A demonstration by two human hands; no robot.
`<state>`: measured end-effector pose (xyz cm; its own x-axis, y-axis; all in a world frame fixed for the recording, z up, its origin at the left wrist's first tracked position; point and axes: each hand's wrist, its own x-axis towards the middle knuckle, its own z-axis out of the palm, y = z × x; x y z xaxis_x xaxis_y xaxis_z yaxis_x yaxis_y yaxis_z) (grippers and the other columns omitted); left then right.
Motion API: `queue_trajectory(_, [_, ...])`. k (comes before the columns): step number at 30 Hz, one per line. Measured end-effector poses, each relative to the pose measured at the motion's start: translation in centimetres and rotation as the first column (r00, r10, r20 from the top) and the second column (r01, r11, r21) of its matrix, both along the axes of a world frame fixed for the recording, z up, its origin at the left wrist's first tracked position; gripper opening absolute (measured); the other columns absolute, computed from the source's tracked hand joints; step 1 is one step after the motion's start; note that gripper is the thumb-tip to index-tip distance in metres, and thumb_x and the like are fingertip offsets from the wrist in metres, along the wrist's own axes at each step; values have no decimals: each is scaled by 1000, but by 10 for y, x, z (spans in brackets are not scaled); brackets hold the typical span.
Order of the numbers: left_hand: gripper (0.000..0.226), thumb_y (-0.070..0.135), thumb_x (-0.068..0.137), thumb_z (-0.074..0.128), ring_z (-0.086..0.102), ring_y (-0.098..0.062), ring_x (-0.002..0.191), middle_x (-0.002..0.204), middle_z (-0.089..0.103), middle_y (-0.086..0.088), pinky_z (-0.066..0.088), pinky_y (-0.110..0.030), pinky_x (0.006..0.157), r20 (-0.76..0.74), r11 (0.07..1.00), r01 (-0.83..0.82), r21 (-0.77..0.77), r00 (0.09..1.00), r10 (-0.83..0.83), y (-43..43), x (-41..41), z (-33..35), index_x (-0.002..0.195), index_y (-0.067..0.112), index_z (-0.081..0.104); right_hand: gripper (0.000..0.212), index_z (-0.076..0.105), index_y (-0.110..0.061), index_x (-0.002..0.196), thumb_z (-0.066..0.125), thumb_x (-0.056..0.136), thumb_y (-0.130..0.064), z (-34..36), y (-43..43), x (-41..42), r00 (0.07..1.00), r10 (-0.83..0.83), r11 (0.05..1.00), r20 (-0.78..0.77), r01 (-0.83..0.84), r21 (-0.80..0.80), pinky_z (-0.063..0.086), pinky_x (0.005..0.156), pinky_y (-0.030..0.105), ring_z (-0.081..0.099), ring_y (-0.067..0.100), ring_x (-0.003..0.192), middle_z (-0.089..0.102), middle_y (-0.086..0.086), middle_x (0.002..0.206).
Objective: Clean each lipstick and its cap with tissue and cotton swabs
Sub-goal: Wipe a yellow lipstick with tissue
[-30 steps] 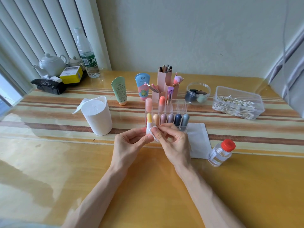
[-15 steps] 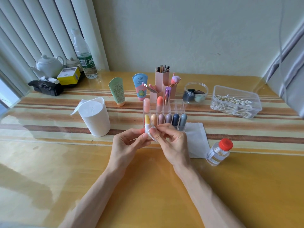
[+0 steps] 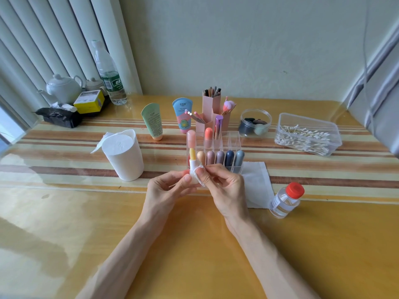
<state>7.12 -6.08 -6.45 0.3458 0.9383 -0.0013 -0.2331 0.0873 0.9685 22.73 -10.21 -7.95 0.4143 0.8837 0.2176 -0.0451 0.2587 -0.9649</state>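
My left hand (image 3: pixel 166 190) holds an uncapped lipstick (image 3: pixel 192 160) upright, with a yellow stick on a white base; a thin swab stick pokes out beside its fingers. My right hand (image 3: pixel 224 186) pinches a small white tissue piece (image 3: pixel 199 174) against the lipstick's white base. Just behind stands a clear organizer (image 3: pixel 234 141) holding several capped lipsticks in peach, mauve, navy and grey. A flat tissue sheet (image 3: pixel 257 182) lies on the table to the right of my hands.
A white tissue cup (image 3: pixel 124 156) stands left. A clear box of cotton swabs (image 3: pixel 306 137) sits at the back right, and a red-capped small bottle (image 3: pixel 286 199) lies near right. Two tubes, pink brush holders, a sponge jar, a teapot and a water bottle stand behind.
Both hands have stayed in place; the right fingers have shifted the tissue slightly around the lipstick base.
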Motion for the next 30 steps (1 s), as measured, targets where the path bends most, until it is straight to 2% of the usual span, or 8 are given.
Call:
queue_trajectory(2, [23, 13, 92, 72, 78, -29, 92, 104, 78, -21, 62, -30, 85, 11, 1000, 26, -6, 1000, -26, -1, -1, 0, 109, -2, 77, 23, 82, -5, 100, 80, 87, -25, 0, 0, 1, 1000, 6, 1000, -15, -6, 9, 61, 87, 33, 77, 24, 94, 80, 5, 95])
queue_trajectory(6, [18, 8, 92, 72, 77, -28, 96, 106, 78, -23, 63, -31, 88, 42, 999, 28, -45, 999, -26, -3, 0, -1, 107, -1, 77, 22, 83, -8, 100, 82, 86, -26, 0, 1, -1, 1000, 8, 1000, -11, -8, 25, 60, 88, 34, 76, 23, 96, 79, 3, 97])
queue_trajectory(10, [16, 7, 84, 81, 79, -30, 92, 98, 80, -19, 63, -35, 87, -22, 997, -72, 19, 997, 73, -3, 1, 2, 97, -1, 77, 21, 84, -10, 99, 83, 87, -27, -1, 0, -2, 999, -14, 1000, 43, 13, 20, 62, 89, 41, 76, 23, 98, 79, 1, 97])
queue_trajectory(13, [20, 10, 77, 88, 79, -30, 92, 95, 81, -15, 63, -34, 85, -76, 990, -123, 65, 989, 128, -2, 0, 3, 90, 1, 75, 14, 84, -9, 98, 83, 89, -19, -2, 0, -4, 996, -26, 999, 84, 24, 25, 63, 87, 39, 76, 22, 96, 79, 1, 96])
queue_trajectory(17, [28, 14, 77, 87, 78, -29, 95, 98, 80, -16, 61, -33, 88, -51, 997, -82, 2, 995, 82, -4, 2, 4, 103, 4, 80, 22, 82, -5, 101, 81, 88, -22, 0, 0, -5, 1000, -9, 1000, 19, 8, 19, 63, 84, 34, 77, 23, 94, 80, 6, 98])
queue_trajectory(21, [25, 14, 80, 84, 77, -25, 94, 101, 80, -17, 61, -34, 87, -25, 999, -40, -13, 999, 40, -4, 1, 3, 102, 5, 81, 19, 82, -2, 102, 80, 90, -18, -1, 0, -5, 1000, 8, 1000, 16, -9, 27, 62, 81, 28, 77, 24, 95, 80, 8, 98])
queue_trajectory(26, [26, 6, 93, 71, 77, -27, 104, 109, 79, -16, 62, -33, 87, -41, 999, 10, 42, 999, -8, -4, -1, 2, 119, 0, 76, 21, 83, -8, 100, 81, 88, -26, -1, 0, -3, 1000, -26, 1000, 11, 26, 15, 61, 84, 32, 76, 21, 95, 80, 2, 97])
queue_trajectory(30, [25, 5, 94, 71, 77, -29, 104, 109, 79, -17, 61, -28, 86, -6, 1000, 4, 11, 1000, -4, -4, 0, 2, 118, 2, 76, 19, 84, -12, 100, 82, 88, -26, -1, 0, -3, 999, -27, 1000, 39, 27, 5, 62, 87, 39, 76, 23, 96, 80, 1, 98])
